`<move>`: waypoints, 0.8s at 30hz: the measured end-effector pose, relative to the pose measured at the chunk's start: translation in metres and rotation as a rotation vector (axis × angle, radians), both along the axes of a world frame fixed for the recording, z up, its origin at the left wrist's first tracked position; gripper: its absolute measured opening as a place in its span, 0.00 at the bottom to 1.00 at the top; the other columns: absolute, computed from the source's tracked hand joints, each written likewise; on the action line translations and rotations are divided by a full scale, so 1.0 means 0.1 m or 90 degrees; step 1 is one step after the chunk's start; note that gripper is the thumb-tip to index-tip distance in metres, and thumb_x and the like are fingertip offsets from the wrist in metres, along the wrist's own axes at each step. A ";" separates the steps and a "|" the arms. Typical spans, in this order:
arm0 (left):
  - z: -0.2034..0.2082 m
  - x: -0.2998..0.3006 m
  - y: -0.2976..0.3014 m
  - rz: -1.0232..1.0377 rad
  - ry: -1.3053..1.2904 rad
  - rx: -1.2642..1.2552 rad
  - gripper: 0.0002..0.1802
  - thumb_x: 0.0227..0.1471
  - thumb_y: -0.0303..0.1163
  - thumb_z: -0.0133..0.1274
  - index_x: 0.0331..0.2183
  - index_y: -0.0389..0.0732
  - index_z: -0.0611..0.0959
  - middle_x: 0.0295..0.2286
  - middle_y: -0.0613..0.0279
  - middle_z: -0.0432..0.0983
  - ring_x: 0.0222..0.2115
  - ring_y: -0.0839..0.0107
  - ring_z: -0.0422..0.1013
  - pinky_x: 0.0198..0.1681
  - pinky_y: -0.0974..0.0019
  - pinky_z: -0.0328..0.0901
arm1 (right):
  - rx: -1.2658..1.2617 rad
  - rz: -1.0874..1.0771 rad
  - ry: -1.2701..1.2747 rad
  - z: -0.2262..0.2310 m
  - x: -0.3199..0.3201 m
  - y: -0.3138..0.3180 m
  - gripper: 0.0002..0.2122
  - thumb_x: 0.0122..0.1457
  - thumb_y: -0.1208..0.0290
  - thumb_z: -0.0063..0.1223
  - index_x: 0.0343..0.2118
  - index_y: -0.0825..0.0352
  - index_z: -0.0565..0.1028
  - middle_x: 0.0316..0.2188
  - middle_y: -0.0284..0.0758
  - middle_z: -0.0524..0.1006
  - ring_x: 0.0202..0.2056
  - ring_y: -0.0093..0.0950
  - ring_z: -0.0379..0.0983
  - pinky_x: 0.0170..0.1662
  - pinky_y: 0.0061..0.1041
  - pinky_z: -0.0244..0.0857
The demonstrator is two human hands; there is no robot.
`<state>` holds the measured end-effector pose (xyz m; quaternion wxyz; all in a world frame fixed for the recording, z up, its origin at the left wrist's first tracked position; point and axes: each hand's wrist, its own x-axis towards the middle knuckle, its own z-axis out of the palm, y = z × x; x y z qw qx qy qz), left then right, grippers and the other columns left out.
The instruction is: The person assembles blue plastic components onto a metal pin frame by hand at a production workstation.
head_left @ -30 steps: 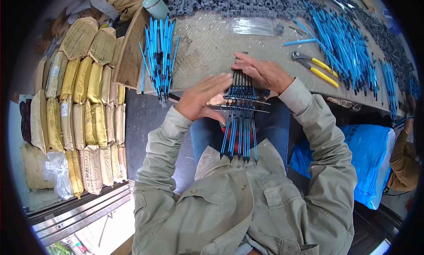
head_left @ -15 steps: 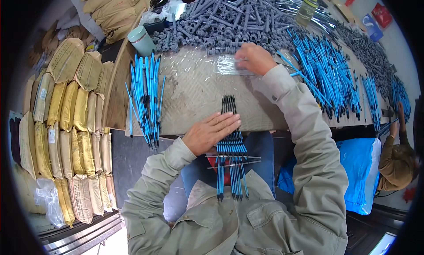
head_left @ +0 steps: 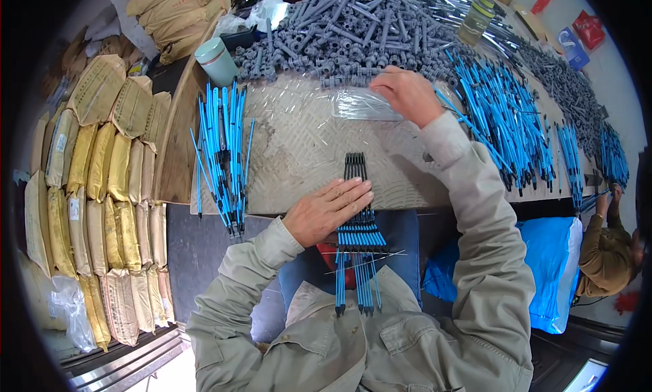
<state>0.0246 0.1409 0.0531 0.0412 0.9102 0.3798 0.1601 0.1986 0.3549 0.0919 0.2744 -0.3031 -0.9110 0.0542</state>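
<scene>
My left hand (head_left: 327, 212) lies flat over a row of thin blue rods with black ends (head_left: 362, 237), its fingers straight and pressing them at the table's front edge. The rods' black tips fan out beyond my fingers on the table, and the lower ends hang over my lap. Two thin metal wires (head_left: 367, 252) cross the hanging rods. My right hand (head_left: 409, 95) is raised at the right end of a shallow clear tray (head_left: 367, 105) of thin transparent pieces. Its fingers are pinched together; anything between them is too small to make out.
Grey plastic parts (head_left: 353, 35) are heaped at the back. Blue rods are bundled at left (head_left: 224, 147) and piled at right (head_left: 499, 117). A pale green cup (head_left: 216, 62) and a yellow-lidded bottle (head_left: 475, 22) stand behind. Another person (head_left: 603, 249) works at far right; stacked packages (head_left: 102, 215) are left.
My right hand has shifted slightly right over the tray's end. My left hand stays flat on the rods. The whole view has tilted slightly.
</scene>
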 end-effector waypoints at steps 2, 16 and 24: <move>0.01 0.00 0.00 -0.006 -0.005 -0.016 0.28 0.47 0.28 0.42 0.53 0.40 0.65 0.54 0.59 0.58 0.55 0.65 0.56 0.56 0.61 0.54 | -0.018 0.025 0.050 0.08 0.12 -0.28 0.04 0.50 0.73 0.50 0.28 0.62 0.76 0.26 0.35 0.73 0.29 0.37 0.72 0.31 0.32 0.64; 0.08 0.04 0.03 -0.002 0.014 -0.035 0.28 0.46 0.28 0.42 0.53 0.40 0.66 0.54 0.58 0.59 0.54 0.62 0.58 0.55 0.59 0.55 | -0.036 -0.040 -0.054 -0.36 0.50 -0.99 0.06 0.48 0.73 0.51 0.30 0.58 0.77 0.22 0.33 0.68 0.23 0.34 0.71 0.23 0.31 0.62; 0.07 0.04 0.03 0.001 0.017 -0.042 0.28 0.46 0.28 0.42 0.53 0.40 0.66 0.54 0.57 0.59 0.55 0.62 0.58 0.56 0.59 0.54 | -0.018 -0.020 -0.016 -0.40 0.47 -0.96 0.06 0.49 0.73 0.50 0.30 0.57 0.76 0.21 0.33 0.67 0.22 0.34 0.70 0.22 0.31 0.62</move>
